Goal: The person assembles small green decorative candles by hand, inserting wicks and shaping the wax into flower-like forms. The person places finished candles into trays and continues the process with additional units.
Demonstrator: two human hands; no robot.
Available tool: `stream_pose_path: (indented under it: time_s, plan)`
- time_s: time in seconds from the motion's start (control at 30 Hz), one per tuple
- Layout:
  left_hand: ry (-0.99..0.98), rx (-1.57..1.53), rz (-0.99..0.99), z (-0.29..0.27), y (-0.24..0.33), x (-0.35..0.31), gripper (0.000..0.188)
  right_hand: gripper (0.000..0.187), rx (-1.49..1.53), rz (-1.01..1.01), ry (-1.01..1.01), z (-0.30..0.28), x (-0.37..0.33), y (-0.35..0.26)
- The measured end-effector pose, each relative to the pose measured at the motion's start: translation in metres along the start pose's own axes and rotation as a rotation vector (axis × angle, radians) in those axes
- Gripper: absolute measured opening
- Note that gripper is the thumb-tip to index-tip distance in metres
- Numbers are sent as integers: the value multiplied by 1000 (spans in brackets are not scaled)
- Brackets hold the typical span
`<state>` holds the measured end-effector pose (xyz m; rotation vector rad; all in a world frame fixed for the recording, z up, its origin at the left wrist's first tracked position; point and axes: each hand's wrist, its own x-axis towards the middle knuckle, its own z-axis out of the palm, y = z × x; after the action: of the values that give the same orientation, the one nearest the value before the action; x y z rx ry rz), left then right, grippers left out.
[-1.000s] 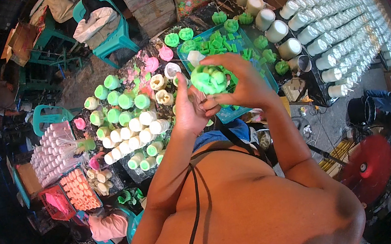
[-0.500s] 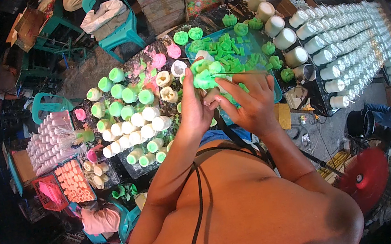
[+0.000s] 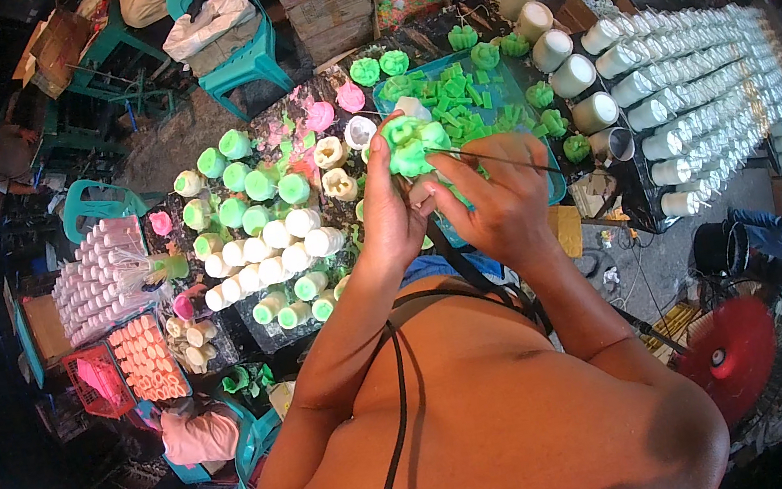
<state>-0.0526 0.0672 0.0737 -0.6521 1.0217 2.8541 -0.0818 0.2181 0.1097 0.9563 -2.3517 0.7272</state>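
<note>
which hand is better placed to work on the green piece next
Probably the right hand: it holds a thin dark tool at the green piece, while the left hand supports that piece.

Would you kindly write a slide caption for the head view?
Left hand holding a lumpy green piece, right hand a thin dark tool, by a cluttered worktable.

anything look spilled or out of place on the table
Yes: loose pink scraps lie scattered beside the round pink pieces, left of the blue tray. They look spilled compared with the neat rows of white cylinders.
</note>
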Motion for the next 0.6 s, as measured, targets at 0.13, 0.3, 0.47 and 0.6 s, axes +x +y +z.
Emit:
stream_pose_path:
  time_s: [0.13,0.3,0.47,0.6]
  plan:
    - [-20,0,28,1,0,0,50,29,-20,0,-7,0,0,-2]
    - [4,11,52,6,1,-2,49,31,-35,17,-36,0,2,-3]
    - [22,9,77,-4,-5,7,47,34,-55,44,-73,-2,5,-11]
    - [6,-64,47,-6,-5,9,51,34,85,89,-47,-2,4,-10]
